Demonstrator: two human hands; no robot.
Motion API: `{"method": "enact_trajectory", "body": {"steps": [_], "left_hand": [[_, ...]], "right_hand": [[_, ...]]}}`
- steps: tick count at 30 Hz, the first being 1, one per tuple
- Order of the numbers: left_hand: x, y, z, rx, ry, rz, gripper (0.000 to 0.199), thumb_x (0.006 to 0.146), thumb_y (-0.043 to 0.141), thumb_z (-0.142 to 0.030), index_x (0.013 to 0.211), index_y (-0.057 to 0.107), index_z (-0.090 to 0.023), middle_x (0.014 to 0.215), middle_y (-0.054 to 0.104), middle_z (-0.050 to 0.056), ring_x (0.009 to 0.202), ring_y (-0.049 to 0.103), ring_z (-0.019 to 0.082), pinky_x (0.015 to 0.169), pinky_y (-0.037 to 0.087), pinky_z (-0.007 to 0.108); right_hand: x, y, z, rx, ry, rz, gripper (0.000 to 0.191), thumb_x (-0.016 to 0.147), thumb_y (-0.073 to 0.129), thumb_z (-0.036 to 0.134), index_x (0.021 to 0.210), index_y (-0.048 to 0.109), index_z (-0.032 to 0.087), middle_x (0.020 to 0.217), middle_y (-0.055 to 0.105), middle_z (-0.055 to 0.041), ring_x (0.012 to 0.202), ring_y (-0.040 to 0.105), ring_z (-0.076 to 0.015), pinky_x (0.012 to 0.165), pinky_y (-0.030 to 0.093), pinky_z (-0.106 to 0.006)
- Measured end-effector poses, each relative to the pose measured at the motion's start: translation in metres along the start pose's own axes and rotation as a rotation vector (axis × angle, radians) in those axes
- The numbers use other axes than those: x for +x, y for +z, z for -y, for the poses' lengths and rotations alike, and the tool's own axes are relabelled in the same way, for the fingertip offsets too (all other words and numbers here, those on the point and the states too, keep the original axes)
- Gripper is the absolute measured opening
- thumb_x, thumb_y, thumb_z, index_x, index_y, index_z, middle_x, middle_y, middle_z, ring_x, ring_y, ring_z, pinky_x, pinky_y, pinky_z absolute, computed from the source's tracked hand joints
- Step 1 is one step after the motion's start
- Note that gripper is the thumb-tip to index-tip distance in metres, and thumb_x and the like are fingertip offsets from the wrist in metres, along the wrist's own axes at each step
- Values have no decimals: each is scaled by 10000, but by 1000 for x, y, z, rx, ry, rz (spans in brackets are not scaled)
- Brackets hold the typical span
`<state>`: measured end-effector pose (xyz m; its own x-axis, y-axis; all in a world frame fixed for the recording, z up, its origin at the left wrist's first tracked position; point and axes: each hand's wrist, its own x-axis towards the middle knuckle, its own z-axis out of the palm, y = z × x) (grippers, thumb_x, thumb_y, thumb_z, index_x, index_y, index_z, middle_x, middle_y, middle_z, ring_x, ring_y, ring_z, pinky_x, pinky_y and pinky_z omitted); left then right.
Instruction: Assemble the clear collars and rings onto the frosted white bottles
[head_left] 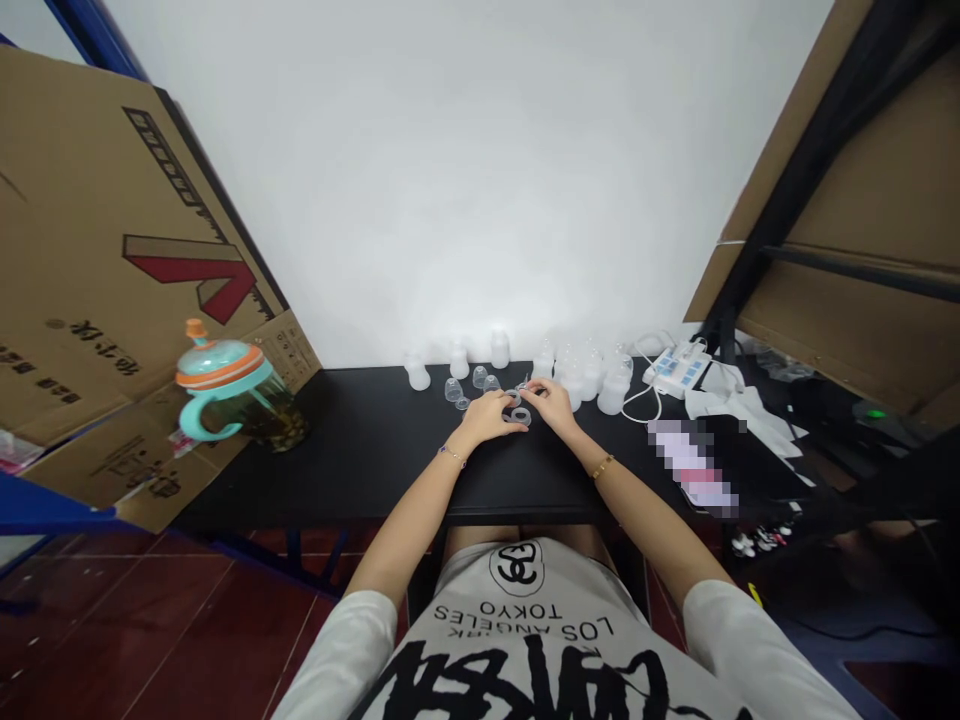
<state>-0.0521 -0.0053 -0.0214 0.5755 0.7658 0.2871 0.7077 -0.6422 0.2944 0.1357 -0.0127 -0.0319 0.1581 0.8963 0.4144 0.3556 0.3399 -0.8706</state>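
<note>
Fingers (538, 385) of both hands (486, 417) (553, 404) pinch clear rings (522, 410) over a black table (360, 430), white wall (465, 180) behind.

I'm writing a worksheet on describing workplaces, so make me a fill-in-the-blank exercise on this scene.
The jug stands toward the picture's ____ edge.
The tabletop is ____ in colour.
The clustered whitish bottles stand nearer the ____ hand than the left hand.
The small ring beside the left hand has a round ____ in its middle.

Missing words: left; black; right; hole.
</note>
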Motion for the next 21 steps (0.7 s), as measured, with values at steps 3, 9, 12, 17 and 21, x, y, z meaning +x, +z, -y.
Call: {"method": "enact_trajectory", "body": {"steps": [3,9,12,17,21], "left_hand": [[1,3,-1,8,3,-5,412,787,758,-569,999,714,-218,1052,697,57,1064,635,273,846,508,344],[1,2,1,-114,-41,-115,335,818,762,-430,1066,696,-214,1060,726,52,999,657,243,872,509,338],[1,-1,1,-165,-79,-188,318,822,761,-368,1096,687,-223,1082,732,49,991,666,234,872,511,336],[1,-3,0,-216,-109,-248,329,820,761,-298,1129,671,-231,1111,729,46,1011,676,229,894,519,340],[1,-4,0,-224,-123,-285,357,824,749,-263,1166,657,-219,1150,723,56,997,681,227,901,527,350]], "right_hand": [[0,0,1,10,-4,0,290,717,717,471,796,707,192,771,687,-29,674,606,-188,632,483,-302],[1,-1,-1,27,-2,4,242,746,670,440,752,695,199,736,684,-24,611,584,-174,605,469,-297],[1,0,-2,35,-4,14,256,753,671,452,766,699,197,736,688,-25,610,587,-175,594,468,-292],[1,0,-4,33,-10,19,292,735,721,473,803,711,189,758,703,-33,676,620,-191,625,489,-293],[1,1,-5,25,-15,15,342,744,719,520,830,727,189,776,717,-43,705,639,-204,625,499,-296]]}}
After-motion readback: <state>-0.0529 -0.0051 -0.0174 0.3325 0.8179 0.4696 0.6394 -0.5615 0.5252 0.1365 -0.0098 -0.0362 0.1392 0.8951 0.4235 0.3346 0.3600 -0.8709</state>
